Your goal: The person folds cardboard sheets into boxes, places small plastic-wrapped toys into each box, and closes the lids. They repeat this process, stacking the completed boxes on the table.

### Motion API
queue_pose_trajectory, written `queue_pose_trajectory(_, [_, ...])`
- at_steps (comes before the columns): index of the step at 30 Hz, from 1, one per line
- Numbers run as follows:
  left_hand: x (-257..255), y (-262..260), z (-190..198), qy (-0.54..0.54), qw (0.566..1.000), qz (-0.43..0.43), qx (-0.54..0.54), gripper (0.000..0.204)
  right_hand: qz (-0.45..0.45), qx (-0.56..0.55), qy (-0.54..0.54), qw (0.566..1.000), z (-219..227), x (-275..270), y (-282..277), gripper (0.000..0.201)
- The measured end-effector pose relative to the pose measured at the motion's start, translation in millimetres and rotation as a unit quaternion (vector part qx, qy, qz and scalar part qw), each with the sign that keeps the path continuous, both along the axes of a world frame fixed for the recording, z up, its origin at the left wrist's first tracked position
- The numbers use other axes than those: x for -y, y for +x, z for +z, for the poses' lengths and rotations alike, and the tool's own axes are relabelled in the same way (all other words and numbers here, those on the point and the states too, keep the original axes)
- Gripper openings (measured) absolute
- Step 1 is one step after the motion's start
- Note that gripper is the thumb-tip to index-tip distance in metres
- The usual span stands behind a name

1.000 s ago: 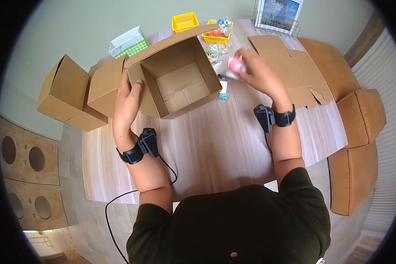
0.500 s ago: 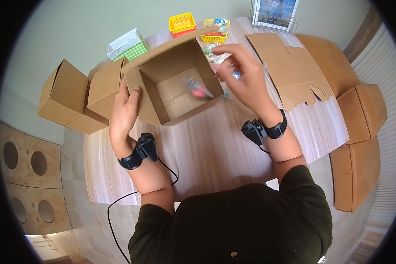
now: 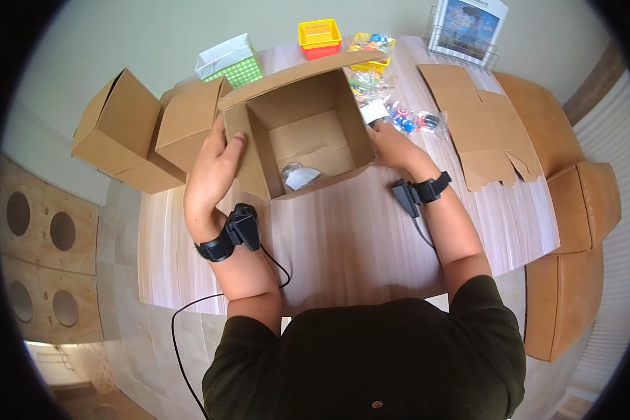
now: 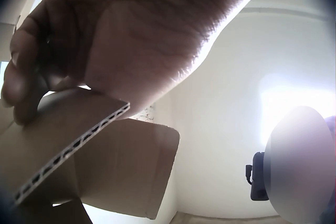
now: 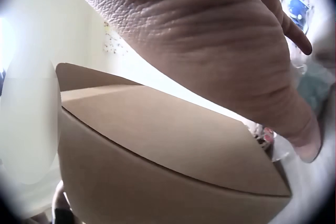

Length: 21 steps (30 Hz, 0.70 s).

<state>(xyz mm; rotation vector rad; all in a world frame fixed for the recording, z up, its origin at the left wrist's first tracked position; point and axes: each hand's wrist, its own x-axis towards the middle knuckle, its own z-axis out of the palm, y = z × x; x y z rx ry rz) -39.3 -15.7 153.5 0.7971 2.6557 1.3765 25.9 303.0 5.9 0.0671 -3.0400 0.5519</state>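
Wooden tabletop [image 3: 343, 238] with cardboard and baskets
Open box [image 3: 304, 133], flat cardboard [image 3: 486, 122], yellow baskets [image 3: 318, 35], wrapped toys [image 3: 406, 119] lie on it.

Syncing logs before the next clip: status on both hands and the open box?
Left hand grips the open cardboard box at its left wall. Right hand rests against its right wall, holding nothing visible. Clear packet lies inside. Nothing in the way.

The open box [image 3: 308, 136] sits mid-table [image 3: 343, 238], a packet [image 3: 299, 175] lying in it. My left hand [image 3: 217, 164] is on its left wall, my right hand [image 3: 392, 147] at its right wall. Left of it stand two boxes [image 3: 147, 136]; right of it lies flat cardboard [image 3: 486, 129] (baskets [image 3: 320, 36] behind).
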Motion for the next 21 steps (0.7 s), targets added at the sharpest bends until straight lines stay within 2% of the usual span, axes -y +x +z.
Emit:
queue_pose_trajectory(1, [1, -2, -2, 0.014, 1.0, -0.013, 0.002, 0.05, -0.01, 0.017, 0.006, 1.0, 7, 0, 1, 0.052])
queue_pose_trajectory(2, [2, -5, -6, 0.027, 0.999, -0.025, 0.004, 0.05, -0.016, -0.011, -0.024, 1.0, 3, -4, -2, 0.044])
queue_pose_trajectory(4, [4, -7, -7, 0.054, 0.997, -0.055, 0.012, 0.049, -0.027, -0.103, -0.049, 0.993, 8, -19, -2, 0.037])
queue_pose_trajectory(6, [3, -3, -2, 0.056, 0.996, -0.069, 0.024, 0.049, -0.05, -0.239, -0.054, 0.968, 47, -17, 10, 0.031])
queue_pose_trajectory(8, [1, 4, 4, 0.057, 0.995, -0.077, 0.039, 0.049, -0.082, -0.393, -0.053, 0.914, 82, -7, 23, 0.027])
queue_pose_trajectory(10, [-2, 4, 2, 0.075, 0.992, -0.099, 0.035, 0.051, -0.068, -0.529, -0.046, 0.845, 125, 23, 45, 0.027])
queue_pose_trajectory(12, [-3, 2, -2, 0.078, 0.99, -0.112, 0.031, 0.052, 0.01, -0.659, -0.121, 0.743, 121, 38, 55, 0.027])
queue_pose_trajectory(14, [-4, 1, -5, 0.063, 0.991, -0.117, 0.025, 0.054, 0.086, -0.708, -0.161, 0.682, 114, 53, 62, 0.027])
queue_pose_trajectory(15, [-5, 1, -7, 0.052, 0.991, -0.121, 0.023, 0.054, 0.118, -0.684, -0.133, 0.707, 116, 58, 69, 0.031])
queue_pose_trajectory(17, [-5, 0, -10, 0.028, 0.991, -0.13, 0.015, 0.056, 0.173, -0.552, -0.025, 0.815, 126, 69, 77, 0.04])
queue_pose_trajectory(19, [-4, 2, -8, 0.024, 0.989, -0.136, 0.058, 0.057, 0.187, -0.424, -0.004, 0.886, 132, 76, 72, 0.046])
queue_pose_trajectory(21, [-5, 2, -6, 0.015, 0.99, -0.134, 0.044, 0.058, 0.171, -0.363, -0.005, 0.916, 135, 79, 69, 0.046])
